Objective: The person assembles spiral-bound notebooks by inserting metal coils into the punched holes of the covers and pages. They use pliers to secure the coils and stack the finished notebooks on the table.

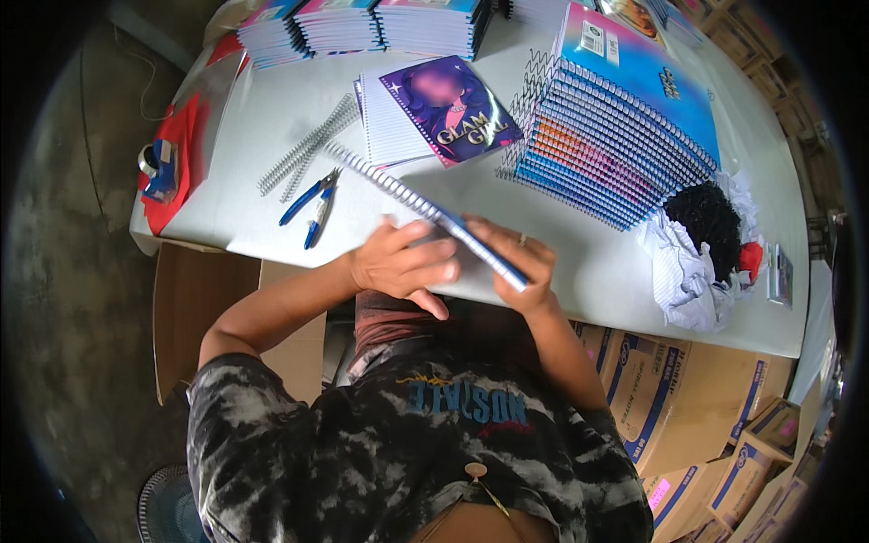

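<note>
A spiral notebook [484, 242] is tilted nearly edge-on above the table's near edge. Its wire coil [389, 185] runs along the spine and sticks out past the pages toward the upper left. My right hand [520, 258] grips the notebook by its right side, thumb and fingers around it. Beside the coil, my left hand [403, 262] has its fingers spread and slightly blurred; whether a fingertip touches the spine I cannot tell. Blue-handled cutting pliers [312, 206] lie left of the notebook. Loose wire coils [308, 149] lie crossed beyond them.
Farther back, a purple-covered notebook [453, 109] rests on lined pages [389, 127]. A tall stack of spiral notebooks [615, 136] stands right, near crumpled paper [683, 271] and black material [704, 222]. More notebook stacks [339, 32] line the back. A tape dispenser [161, 172] sits left; cardboard boxes [679, 389] stand below.
</note>
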`<action>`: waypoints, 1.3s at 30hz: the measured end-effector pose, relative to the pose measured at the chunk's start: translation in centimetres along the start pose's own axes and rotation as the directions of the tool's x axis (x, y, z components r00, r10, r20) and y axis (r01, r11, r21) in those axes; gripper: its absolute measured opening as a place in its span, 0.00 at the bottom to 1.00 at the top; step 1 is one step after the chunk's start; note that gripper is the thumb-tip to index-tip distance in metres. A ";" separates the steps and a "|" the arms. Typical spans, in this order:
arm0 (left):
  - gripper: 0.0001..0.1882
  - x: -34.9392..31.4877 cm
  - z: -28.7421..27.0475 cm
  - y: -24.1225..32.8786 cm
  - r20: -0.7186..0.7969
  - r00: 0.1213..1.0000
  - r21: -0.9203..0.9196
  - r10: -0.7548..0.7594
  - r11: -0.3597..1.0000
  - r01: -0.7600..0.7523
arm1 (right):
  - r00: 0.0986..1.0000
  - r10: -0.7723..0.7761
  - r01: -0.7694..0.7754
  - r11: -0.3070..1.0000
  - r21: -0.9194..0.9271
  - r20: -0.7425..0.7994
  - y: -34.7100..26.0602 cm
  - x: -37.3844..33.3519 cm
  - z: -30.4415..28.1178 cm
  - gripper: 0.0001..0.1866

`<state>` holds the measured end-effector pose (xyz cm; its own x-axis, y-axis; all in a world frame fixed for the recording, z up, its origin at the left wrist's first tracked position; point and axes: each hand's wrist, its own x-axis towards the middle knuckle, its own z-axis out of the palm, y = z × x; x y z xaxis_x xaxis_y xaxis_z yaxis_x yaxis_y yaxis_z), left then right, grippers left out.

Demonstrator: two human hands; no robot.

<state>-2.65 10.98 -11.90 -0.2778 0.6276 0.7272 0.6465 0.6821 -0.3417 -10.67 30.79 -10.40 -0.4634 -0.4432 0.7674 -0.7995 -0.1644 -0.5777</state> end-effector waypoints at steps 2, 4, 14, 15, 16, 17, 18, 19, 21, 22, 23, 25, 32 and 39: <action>0.48 -0.4 0.5 0.0 0.037 0.984 -0.030 -0.175 0.984 0.177 | 0.996 0.019 -0.023 0.999 0.045 0.082 0.0 0.6 0.1 0.17; 0.51 -0.3 1.3 -1.1 0.067 0.938 -0.021 -0.341 0.939 0.343 | 0.994 -0.061 0.055 0.996 0.074 0.086 0.2 1.5 0.5 0.18; 0.57 1.4 2.1 -1.5 0.023 0.945 0.001 -0.326 0.945 0.326 | 0.997 0.033 -0.033 0.999 -0.006 0.067 0.0 1.1 1.0 0.21; 0.57 0.4 3.0 -0.4 0.087 0.948 -0.073 -0.306 0.947 0.312 | 0.998 0.055 -0.055 0.998 0.008 0.029 0.5 0.5 1.0 0.22; 0.53 1.0 1.8 0.6 0.169 0.965 -0.239 -0.202 0.941 0.239 | 0.997 0.074 -0.073 0.997 0.018 -0.018 1.1 0.6 1.0 0.23; 0.50 1.8 1.8 0.0 -0.008 0.995 -0.100 -0.098 0.990 0.097 | 0.999 0.037 -0.037 0.998 0.053 0.000 1.0 0.5 0.8 0.24; 0.48 2.2 1.2 -0.5 0.001 0.997 0.034 -0.075 0.997 0.075 | 0.999 0.021 -0.021 1.000 0.013 0.028 0.7 0.4 1.0 0.24; 0.46 2.6 0.8 -1.1 0.000 0.999 0.169 -0.051 0.984 0.050 | 0.998 0.032 -0.032 0.999 0.014 0.045 0.4 0.5 1.2 0.24; 0.47 2.3 0.6 -0.8 0.010 0.993 0.183 -0.116 0.977 0.113 | 0.996 -0.040 0.035 0.997 0.065 0.075 0.2 1.1 1.7 0.24; 0.49 1.3 2.4 0.1 -0.002 0.980 0.064 -0.200 0.978 0.200 | 0.998 0.019 -0.023 0.997 0.068 0.053 0.7 1.1 1.6 0.24; 0.52 0.9 3.7 1.0 -0.001 0.960 -0.064 -0.280 0.958 0.279 | 0.996 0.085 -0.086 0.994 0.072 0.026 0.8 0.8 1.4 0.24; 0.51 1.4 3.0 1.5 0.147 0.970 -0.305 -0.194 0.924 0.231 | 0.979 0.203 -0.198 0.973 0.121 -0.028 1.1 0.5 1.1 0.24; 0.49 2.0 3.9 1.6 0.031 0.939 -0.215 -0.342 0.915 0.340 | 0.975 0.167 -0.189 0.970 0.153 0.144 1.1 -0.5 1.0 0.26; 0.44 9.8 -2.2 2.1 0.238 0.757 -0.404 -0.609 0.646 0.647 | 0.998 0.018 -0.048 0.872 0.487 0.067 -1.7 2.8 2.3 0.37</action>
<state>-2.49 17.71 -4.19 -0.7731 0.1489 0.6166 0.5251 0.6957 0.4903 -9.69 27.78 -7.90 -0.4510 -0.5037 0.7368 -0.4890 -0.5511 -0.6761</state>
